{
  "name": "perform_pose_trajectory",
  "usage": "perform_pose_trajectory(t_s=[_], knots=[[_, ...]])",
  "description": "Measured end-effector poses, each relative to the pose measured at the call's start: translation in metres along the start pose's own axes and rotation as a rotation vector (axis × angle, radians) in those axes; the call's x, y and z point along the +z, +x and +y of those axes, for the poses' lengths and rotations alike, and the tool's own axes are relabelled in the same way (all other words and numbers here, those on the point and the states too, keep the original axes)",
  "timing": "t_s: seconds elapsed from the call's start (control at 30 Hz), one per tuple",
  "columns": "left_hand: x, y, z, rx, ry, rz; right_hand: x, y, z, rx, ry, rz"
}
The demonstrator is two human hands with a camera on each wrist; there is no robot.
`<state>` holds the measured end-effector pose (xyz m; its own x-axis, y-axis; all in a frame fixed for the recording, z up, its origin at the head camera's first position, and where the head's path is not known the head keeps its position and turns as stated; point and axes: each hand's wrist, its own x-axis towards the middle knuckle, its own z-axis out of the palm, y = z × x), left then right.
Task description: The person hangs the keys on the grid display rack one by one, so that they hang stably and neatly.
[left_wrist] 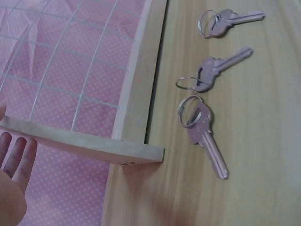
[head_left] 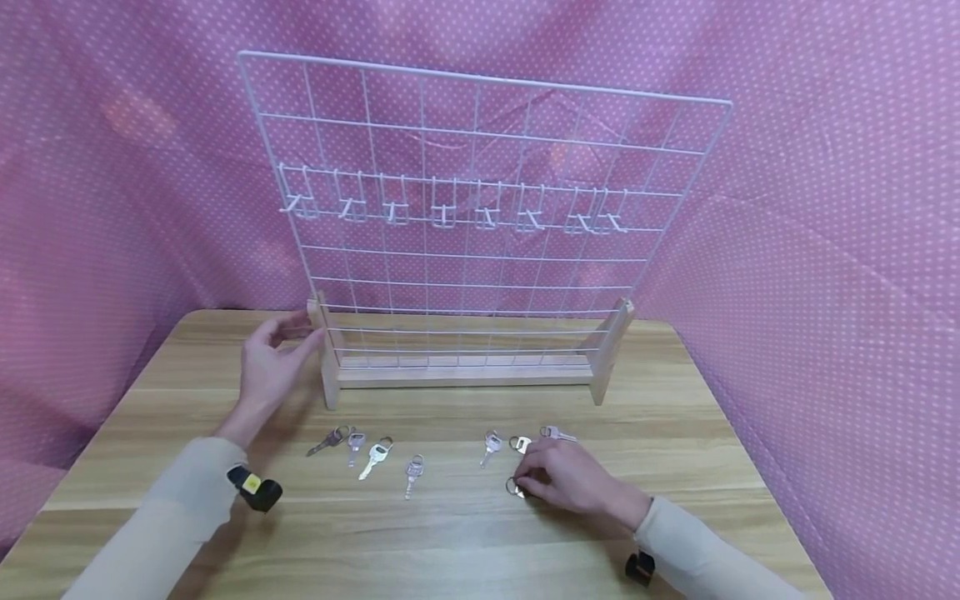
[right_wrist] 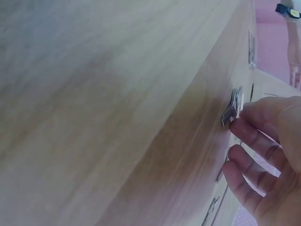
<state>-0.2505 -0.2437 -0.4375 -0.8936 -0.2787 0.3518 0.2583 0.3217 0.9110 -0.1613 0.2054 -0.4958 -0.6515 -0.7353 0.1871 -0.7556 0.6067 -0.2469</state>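
My left hand (head_left: 273,367) is at the left wooden upright (head_left: 324,358) of a white wire grid rack (head_left: 465,254). Its fingers (left_wrist: 24,162) look fairly straight beside the wood, thumb near the edge. With thumb and forefinger, my right hand (head_left: 566,475) pinches a key (right_wrist: 232,109) low over the table; in the head view its ring (head_left: 512,486) shows past the fingertips, while the hand hides most of the key. Just beyond that hand lie a key with a ring (head_left: 520,444) and another key (head_left: 557,433); a further key (head_left: 491,447) lies to their left.
Several ringed keys lie on the wooden table (head_left: 300,550) left of centre, among them a bright key (head_left: 377,456) and a lone key (head_left: 414,476). A row of wire hooks (head_left: 444,212) hangs across the grid. Pink dotted cloth (head_left: 840,275) surrounds the table.
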Motion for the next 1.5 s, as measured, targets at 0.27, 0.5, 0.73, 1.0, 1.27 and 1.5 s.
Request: perform_pose_trajectory(t_s=[0.27,0.5,0.73,1.0,1.27,1.5], knots=[[0.001,0.005,0.006,-0.012,0.058,-0.015,0.001,0.003,0.000,0.022,-0.008,-0.006],[0.002,0.006,0.005,-0.014,0.057,-0.013,-0.001,0.007,-0.004,0.068,-0.017,-0.091],[0.003,0.006,0.004,0.002,0.048,-0.009,-0.001,0.009,-0.006,0.049,-0.002,-0.128],[0.002,0.007,0.007,0.004,0.048,-0.005,0.000,0.009,-0.008,0.021,-0.025,-0.162],[0.003,0.010,0.006,0.000,0.045,-0.001,0.001,0.009,-0.010,-0.026,-0.062,-0.106],[0.004,0.010,0.005,-0.008,0.045,0.004,0.001,0.011,-0.011,-0.124,-0.141,-0.014]])
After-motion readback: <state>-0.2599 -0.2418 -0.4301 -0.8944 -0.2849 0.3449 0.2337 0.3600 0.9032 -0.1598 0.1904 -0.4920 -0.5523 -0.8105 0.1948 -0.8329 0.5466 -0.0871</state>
